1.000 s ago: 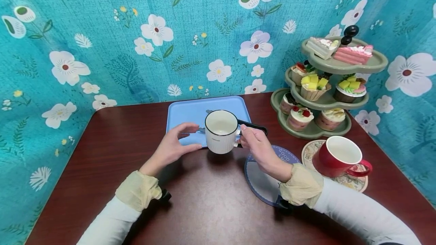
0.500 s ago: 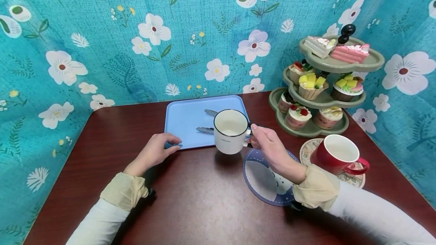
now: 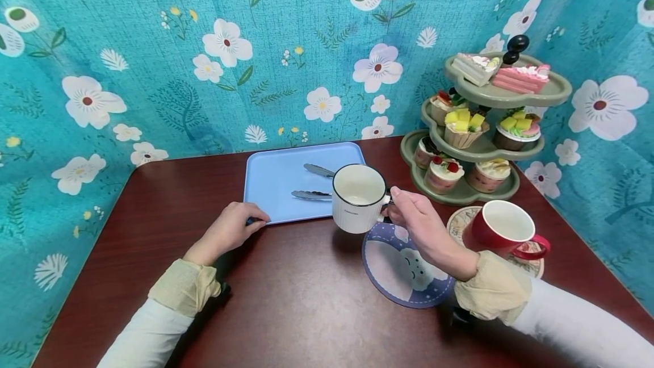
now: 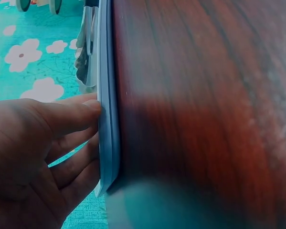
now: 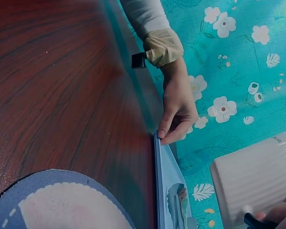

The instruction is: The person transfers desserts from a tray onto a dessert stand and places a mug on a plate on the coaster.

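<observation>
My right hand (image 3: 426,229) grips the handle of a white mug (image 3: 355,217) with a black rim, holding it upright over the front right of a light blue tray (image 3: 271,180). No contents show in the mug. Metal tongs (image 3: 310,194) lie on the tray, their rear part hidden behind the mug. With thumb and fingers, my left hand (image 3: 230,231) pinches the tray's near left corner. In the left wrist view the thumb presses against the tray's rim (image 4: 107,129). The right wrist view shows the mug's ribbed side (image 5: 257,176) beside the tongs.
A round blue mat (image 3: 393,271) lies under the right forearm's side. A red mug (image 3: 490,231) sits on a patterned coaster (image 3: 457,220) at the right. Behind it stands a green three-tier stand (image 3: 490,95) with cakes and cupcakes. A floral curtain (image 3: 281,50) backs the table.
My right hand has carried the white mug rightward, uncovering more of the tongs. My left hand has left the mug's side and moved left and down to the tray's corner.
</observation>
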Demonstrator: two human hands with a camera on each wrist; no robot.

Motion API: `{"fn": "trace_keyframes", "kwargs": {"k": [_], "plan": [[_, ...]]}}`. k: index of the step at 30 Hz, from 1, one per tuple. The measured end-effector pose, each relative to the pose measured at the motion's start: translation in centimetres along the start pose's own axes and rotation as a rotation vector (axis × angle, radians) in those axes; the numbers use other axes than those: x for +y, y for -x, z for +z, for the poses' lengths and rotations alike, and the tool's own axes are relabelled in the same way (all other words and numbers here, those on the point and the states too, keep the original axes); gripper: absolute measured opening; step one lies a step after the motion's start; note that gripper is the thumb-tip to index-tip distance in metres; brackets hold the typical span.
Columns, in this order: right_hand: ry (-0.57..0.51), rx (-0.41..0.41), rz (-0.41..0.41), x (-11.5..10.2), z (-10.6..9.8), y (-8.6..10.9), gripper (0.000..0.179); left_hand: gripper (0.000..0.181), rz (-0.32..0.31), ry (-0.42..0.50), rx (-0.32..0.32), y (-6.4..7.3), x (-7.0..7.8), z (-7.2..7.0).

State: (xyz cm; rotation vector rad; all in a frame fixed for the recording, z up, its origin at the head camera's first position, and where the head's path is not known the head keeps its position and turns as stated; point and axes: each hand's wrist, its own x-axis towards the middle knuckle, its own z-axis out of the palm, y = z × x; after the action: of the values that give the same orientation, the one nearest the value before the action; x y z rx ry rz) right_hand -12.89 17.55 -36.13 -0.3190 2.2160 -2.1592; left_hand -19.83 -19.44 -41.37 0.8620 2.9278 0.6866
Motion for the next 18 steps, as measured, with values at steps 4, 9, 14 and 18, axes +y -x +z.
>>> {"fn": "trace_keyframes", "kwargs": {"k": [4, 9, 14, 18], "plan": [[-0.019, 0.004, -0.028, 0.0, -0.4, 0.2, 0.047, 0.012, 0.006, -0.007, 0.008, 0.0, 0.0, 0.0], [-0.022, 0.019, -0.046, -0.2, -1.0, 0.5, 0.047, 0.013, 0.010, -0.009, 0.010, 0.1, 0.0, 0.0], [-0.022, 0.031, -0.042, -0.5, -1.9, 1.1, 0.046, 0.014, 0.010, -0.012, 0.011, 0.1, 0.0, 0.0], [-0.009, 0.029, -0.032, -0.4, -2.7, 1.6, 0.045, 0.014, 0.009, -0.011, 0.009, 0.1, -0.1, 0.1]]}}
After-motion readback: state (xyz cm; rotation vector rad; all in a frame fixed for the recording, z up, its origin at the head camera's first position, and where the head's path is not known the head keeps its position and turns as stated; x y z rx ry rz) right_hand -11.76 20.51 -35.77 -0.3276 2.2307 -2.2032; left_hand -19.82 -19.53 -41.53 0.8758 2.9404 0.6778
